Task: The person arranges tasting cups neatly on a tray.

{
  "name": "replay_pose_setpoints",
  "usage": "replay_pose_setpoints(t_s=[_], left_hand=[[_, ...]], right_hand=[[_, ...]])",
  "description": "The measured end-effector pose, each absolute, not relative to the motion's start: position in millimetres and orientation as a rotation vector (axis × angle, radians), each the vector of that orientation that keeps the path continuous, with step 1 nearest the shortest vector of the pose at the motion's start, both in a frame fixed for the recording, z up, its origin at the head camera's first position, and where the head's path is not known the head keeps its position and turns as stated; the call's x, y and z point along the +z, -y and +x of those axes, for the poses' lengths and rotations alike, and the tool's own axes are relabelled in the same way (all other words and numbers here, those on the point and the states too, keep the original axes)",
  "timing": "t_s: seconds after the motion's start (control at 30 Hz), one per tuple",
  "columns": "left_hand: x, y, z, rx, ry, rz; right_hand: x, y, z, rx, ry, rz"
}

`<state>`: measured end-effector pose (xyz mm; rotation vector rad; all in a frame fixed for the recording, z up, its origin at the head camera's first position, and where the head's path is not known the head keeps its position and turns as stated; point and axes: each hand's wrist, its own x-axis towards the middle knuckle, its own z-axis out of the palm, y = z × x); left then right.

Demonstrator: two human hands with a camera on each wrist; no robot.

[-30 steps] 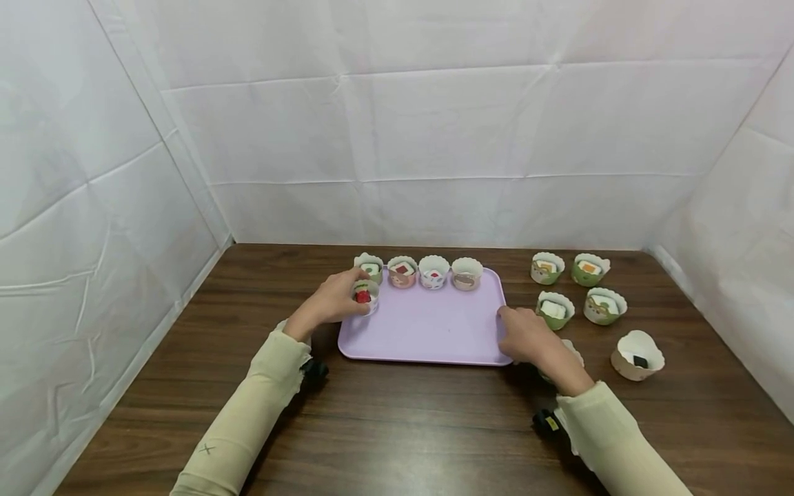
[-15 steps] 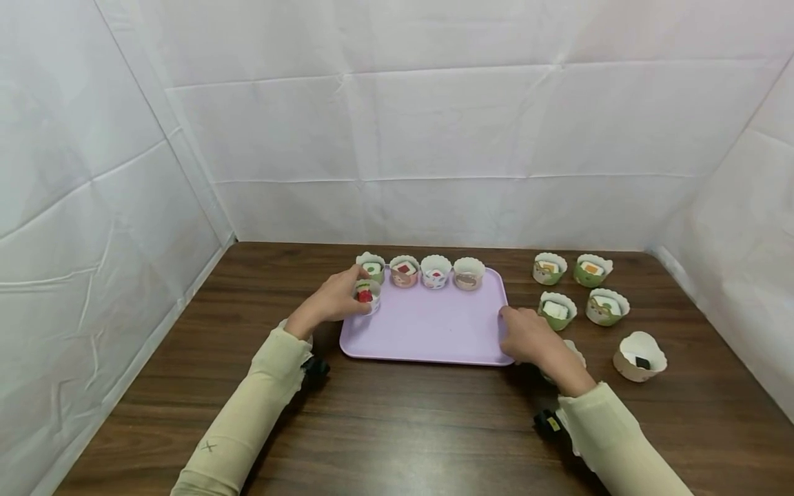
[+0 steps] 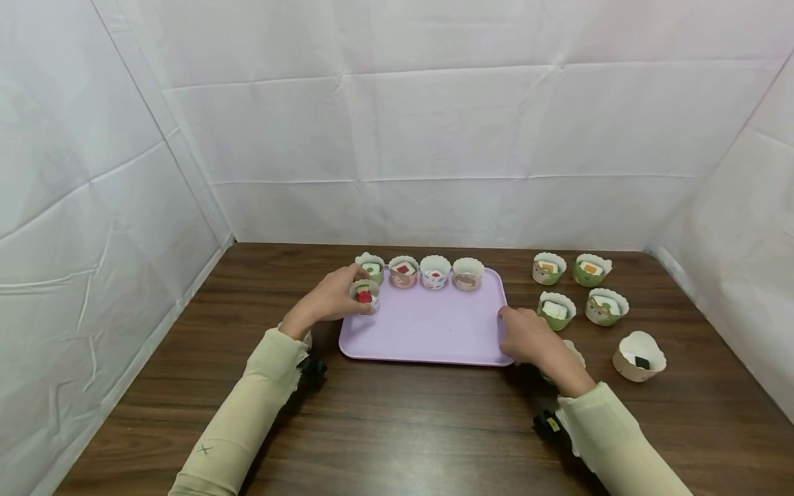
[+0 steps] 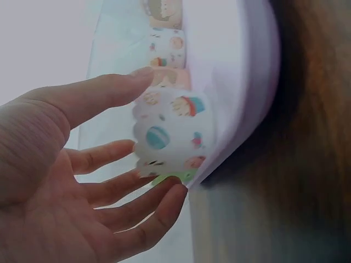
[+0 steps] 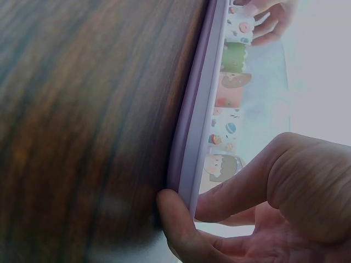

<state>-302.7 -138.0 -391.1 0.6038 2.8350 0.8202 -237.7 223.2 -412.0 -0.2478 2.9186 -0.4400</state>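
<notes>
My left hand (image 3: 329, 296) is around a white patterned paper cup (image 4: 175, 131) with a red piece inside, at the tray's left side. In the left wrist view its fingers are spread loosely about the cup, and the thumb stands off it, near the rim. My right hand (image 3: 526, 335) pinches the right edge of the lilac tray (image 3: 428, 331), thumb above and a finger below in the right wrist view. Along the tray's back edge stand a green cup (image 3: 375, 271), a pink cup (image 3: 404, 279), a white cup (image 3: 435, 281) and a beige cup (image 3: 468, 282).
Several green cups (image 3: 547, 277) with white and orange pieces stand right of the tray on the brown wooden table (image 3: 397, 427). A pale cup (image 3: 637, 372) with a dark piece is nearer the right edge. Another cup (image 3: 573, 351) is partly hidden behind the right wrist. White sheets (image 3: 434, 138) enclose the table.
My left hand's fingers have loosened slightly around the cup, and its wrist has shifted a little left. The cup, tray and right hand look unmoved.
</notes>
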Motion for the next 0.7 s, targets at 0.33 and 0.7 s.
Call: replay_pose_setpoints(t_s=[0.33, 0.7], left_hand=[[-370.1, 159.5, -289.0, 0.954, -2.863, 0.644], [-350.2, 193.5, -265.2, 0.988, -2.857, 0.721]], right_hand=[[-412.1, -223.5, -238.0, -0.439, -2.924, -0.251], [-409.1, -222.8, -237.1, -0.428, -2.915, -0.231]])
